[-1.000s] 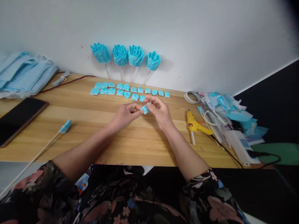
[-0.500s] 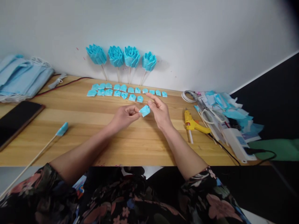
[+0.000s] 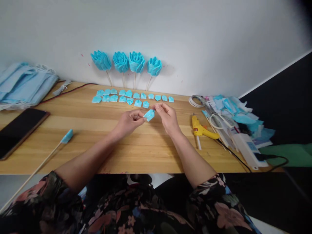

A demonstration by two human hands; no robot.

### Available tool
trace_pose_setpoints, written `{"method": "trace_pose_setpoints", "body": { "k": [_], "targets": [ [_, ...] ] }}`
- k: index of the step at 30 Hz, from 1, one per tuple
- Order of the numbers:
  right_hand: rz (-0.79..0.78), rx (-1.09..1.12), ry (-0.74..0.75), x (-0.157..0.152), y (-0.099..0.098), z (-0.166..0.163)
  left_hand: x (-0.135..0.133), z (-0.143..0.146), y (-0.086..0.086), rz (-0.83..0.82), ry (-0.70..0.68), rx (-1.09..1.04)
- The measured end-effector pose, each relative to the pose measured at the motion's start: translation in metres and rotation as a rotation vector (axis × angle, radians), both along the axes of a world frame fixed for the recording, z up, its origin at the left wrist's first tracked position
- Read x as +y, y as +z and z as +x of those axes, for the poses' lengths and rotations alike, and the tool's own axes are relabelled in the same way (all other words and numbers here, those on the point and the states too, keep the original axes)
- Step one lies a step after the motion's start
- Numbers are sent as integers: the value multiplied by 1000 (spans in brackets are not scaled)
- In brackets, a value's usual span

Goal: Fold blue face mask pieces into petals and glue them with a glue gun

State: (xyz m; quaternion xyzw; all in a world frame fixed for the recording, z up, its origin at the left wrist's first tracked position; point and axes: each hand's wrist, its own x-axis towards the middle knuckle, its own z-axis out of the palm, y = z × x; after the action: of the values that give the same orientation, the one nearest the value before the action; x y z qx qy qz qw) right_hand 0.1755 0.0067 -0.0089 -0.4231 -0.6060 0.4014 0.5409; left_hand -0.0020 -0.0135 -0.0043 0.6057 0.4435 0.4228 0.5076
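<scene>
My left hand pinches a small folded light-blue fabric petal by its left end, just above the table. At the petal's upper right corner, my right hand has thumb and forefinger closed together. Beyond them, two rows of similar folded petals lie on the wood. Several blue fabric flowers on thin sticks lean against the wall behind. To the left lies a long stick with a blue wrapped tip.
On the left are a stack of blue face masks and a black phone. To the right lie a yellow glue gun, a tape roll, scissors, a white power strip and blue fabric scraps.
My right thumb and forefinger, spread apart before, have closed together at the petal's upper right corner. The petal has tilted and shifted slightly left. The view has moved a little.
</scene>
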Motion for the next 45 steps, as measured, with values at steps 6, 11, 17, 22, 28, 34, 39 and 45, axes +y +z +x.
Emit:
{"method": "trace_pose_setpoints", "body": {
  "k": [6, 11, 17, 22, 28, 34, 39, 45],
  "targets": [
    [16, -115, 70, 0, -4, -1, -1, 1, 1, 24, -33, 3],
    [67, -175, 34, -2, -3, -2, -1, 2, -1, 14, -70, 17],
    [-13, 71, -16, 0, -2, -2, 1, -2, 2, -30, 9, -104],
    [-86, 97, 43, -2, 3, -3, 3, -3, 4, -55, 120, -184],
    [-114, 74, 187, -5, -2, -9, 2, -2, 4, -70, 127, -172],
    [-139, 36, 201, -3, -6, -8, 1, -1, 4, -80, 123, -156],
    [-135, 92, 161, -6, 3, -7, 2, -2, 4, -78, 116, -179],
    [-140, 110, 161, -7, 4, -10, 2, -1, 2, -75, 67, -161]
  ]
}}
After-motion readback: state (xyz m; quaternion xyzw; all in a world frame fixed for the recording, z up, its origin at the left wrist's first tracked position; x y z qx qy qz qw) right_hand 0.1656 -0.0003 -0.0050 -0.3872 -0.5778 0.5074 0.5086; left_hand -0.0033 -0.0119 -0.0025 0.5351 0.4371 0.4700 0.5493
